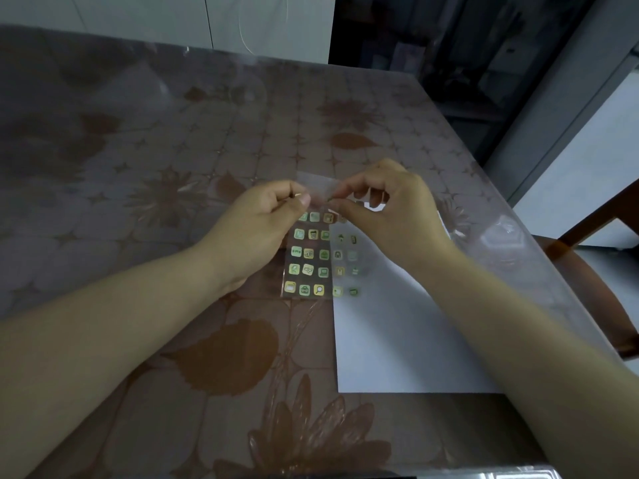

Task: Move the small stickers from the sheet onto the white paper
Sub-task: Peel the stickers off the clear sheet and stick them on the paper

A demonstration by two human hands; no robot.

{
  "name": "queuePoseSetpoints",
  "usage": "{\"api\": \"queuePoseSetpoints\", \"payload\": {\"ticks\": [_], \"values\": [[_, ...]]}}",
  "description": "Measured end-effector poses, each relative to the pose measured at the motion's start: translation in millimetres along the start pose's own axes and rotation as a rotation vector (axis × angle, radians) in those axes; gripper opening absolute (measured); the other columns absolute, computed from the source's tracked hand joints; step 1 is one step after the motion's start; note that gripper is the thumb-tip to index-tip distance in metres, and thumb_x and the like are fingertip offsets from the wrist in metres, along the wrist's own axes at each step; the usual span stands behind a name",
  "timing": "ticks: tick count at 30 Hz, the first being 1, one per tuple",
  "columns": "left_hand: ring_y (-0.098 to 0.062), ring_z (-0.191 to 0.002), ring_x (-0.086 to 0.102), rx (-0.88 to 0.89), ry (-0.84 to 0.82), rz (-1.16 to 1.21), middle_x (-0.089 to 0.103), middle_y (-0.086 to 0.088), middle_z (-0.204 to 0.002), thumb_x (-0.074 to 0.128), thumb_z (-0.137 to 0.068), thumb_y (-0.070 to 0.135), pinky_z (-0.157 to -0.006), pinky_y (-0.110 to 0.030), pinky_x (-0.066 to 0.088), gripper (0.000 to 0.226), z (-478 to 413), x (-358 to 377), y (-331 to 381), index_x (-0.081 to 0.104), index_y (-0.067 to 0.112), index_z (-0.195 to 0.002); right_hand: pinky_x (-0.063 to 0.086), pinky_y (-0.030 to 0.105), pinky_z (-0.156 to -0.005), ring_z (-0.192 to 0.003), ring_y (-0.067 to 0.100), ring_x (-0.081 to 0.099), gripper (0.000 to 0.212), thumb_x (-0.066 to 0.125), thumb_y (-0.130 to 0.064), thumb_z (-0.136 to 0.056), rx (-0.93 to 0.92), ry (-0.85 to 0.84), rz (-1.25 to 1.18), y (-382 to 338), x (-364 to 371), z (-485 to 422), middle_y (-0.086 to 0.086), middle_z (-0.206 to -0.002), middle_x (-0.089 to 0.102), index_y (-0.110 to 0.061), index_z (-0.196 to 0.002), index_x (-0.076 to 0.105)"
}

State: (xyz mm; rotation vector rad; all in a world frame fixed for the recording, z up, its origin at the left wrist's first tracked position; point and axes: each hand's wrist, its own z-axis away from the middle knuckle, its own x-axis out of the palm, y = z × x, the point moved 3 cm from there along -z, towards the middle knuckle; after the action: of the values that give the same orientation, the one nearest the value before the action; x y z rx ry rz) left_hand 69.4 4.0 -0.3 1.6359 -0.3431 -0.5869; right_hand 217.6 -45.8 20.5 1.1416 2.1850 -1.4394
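Observation:
A clear sticker sheet (313,261) with several small green and yellow square stickers is held up over the table, its right part overlapping the white paper (390,340). My left hand (262,223) pinches the sheet's top edge between thumb and forefinger. My right hand (387,205) pinches the same top edge just to the right, fingertips almost touching the left hand's. The top strip of the sheet stands up clear between the hands. Whether the stickers seen over the paper sit on the paper or on the sheet cannot be told.
The table (173,167) wears a brown flower-patterned cloth under clear plastic. A wooden chair (594,271) stands at the right edge. A white cabinet (587,167) and a dark shelf area lie beyond the far right corner.

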Motion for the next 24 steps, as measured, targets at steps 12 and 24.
{"api": "queuePoseSetpoints", "payload": {"ticks": [12, 24], "values": [[-0.013, -0.068, 0.069, -0.045, 0.1, 0.005, 0.07, 0.004, -0.078, 0.043, -0.097, 0.017, -0.079, -0.04, 0.055, 0.025, -4, -5, -6, 0.065, 0.019, -0.085, 0.044, 0.022, -0.065, -0.065, 0.009, 0.056, 0.014, 0.07, -0.03, -0.079, 0.59, -0.29, 0.123, 71, -77, 2, -0.002, -0.077, 0.068, -0.016, -0.083, 0.072], [-0.015, -0.066, 0.067, -0.011, 0.135, -0.018, 0.065, -0.001, -0.079, 0.043, -0.096, 0.02, -0.064, -0.028, 0.054, 0.022, -6, -9, -6, 0.064, 0.02, -0.091, 0.04, 0.001, -0.049, -0.071, 0.0, 0.056, 0.011, 0.074, -0.023, -0.076, 0.55, -0.23, 0.097, 63, -57, -4, -0.006, -0.081, 0.066, -0.016, -0.084, 0.073]]}}
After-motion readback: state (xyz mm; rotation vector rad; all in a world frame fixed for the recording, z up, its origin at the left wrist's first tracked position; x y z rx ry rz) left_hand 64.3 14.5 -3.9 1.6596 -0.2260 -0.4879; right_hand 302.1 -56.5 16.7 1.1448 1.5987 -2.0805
